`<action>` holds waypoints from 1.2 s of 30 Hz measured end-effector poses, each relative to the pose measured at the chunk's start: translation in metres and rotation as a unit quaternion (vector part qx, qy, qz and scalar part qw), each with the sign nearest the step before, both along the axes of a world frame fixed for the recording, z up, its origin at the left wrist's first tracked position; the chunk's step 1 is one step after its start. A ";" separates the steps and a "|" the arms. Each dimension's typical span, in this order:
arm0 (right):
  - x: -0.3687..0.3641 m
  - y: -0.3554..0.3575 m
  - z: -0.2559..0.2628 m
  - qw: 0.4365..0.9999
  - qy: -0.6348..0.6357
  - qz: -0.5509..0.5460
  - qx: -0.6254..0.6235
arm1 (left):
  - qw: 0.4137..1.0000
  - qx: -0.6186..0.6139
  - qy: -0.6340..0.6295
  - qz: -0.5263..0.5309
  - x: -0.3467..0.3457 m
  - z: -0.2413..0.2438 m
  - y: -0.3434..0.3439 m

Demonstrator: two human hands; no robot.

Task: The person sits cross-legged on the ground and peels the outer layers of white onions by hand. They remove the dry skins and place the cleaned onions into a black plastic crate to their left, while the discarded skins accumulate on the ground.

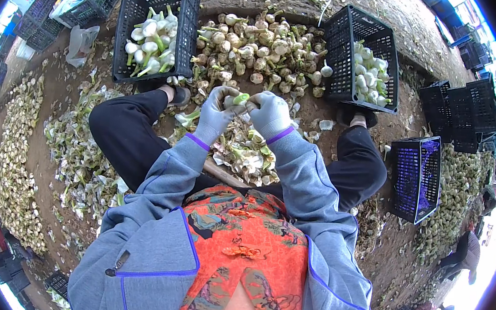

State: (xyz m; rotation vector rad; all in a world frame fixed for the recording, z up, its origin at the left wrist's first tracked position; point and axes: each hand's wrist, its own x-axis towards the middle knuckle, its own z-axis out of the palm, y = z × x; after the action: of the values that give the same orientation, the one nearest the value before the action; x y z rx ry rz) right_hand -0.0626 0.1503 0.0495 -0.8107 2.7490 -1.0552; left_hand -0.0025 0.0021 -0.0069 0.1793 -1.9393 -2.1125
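My left hand (217, 113), in a pale knit work glove, grips a garlic bulb (231, 102) whose cut green stem points up and to the right. The thumb and fingertips of my right hand (270, 113), gloved the same way, pinch at the bulb's stem side. Just beyond both hands lies a heap of unpeeled garlic bulbs (261, 50) with soil and dry skins on them. Below the hands, loose garlic skins (248, 153) are piled on the ground between my legs. The bulb's underside is hidden by my left fingers.
Black plastic crates flank the heap: the left crate (129, 25) and the right crate (338, 74) hold clean white bulbs. Another crate (415, 214) at right has purple netting inside. Peelings (85, 141) cover the ground at left. A person (465, 253) is at far right.
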 end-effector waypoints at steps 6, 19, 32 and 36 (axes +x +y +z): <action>-0.002 -0.006 -0.010 0.998 0.018 -0.036 0.055 | 0.998 0.055 -0.025 -0.012 0.003 0.009 -0.003; -0.006 0.051 -0.119 0.938 -0.229 0.110 0.236 | 0.793 0.608 -0.020 -0.034 -0.020 -0.009 -0.028; -0.127 0.089 -0.093 0.474 -0.380 -0.190 -0.771 | 0.975 0.060 -0.191 0.094 -0.039 -0.065 0.014; -0.159 0.091 -0.222 0.935 -0.238 -0.262 0.010 | 0.970 0.037 -0.237 0.025 -0.050 -0.062 0.019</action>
State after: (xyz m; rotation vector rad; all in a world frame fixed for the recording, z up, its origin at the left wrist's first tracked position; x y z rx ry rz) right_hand -0.2214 0.2410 -0.1721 0.1995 2.5719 -1.1057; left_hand -0.0529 0.0214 -0.0687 0.8052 -2.0674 -2.2609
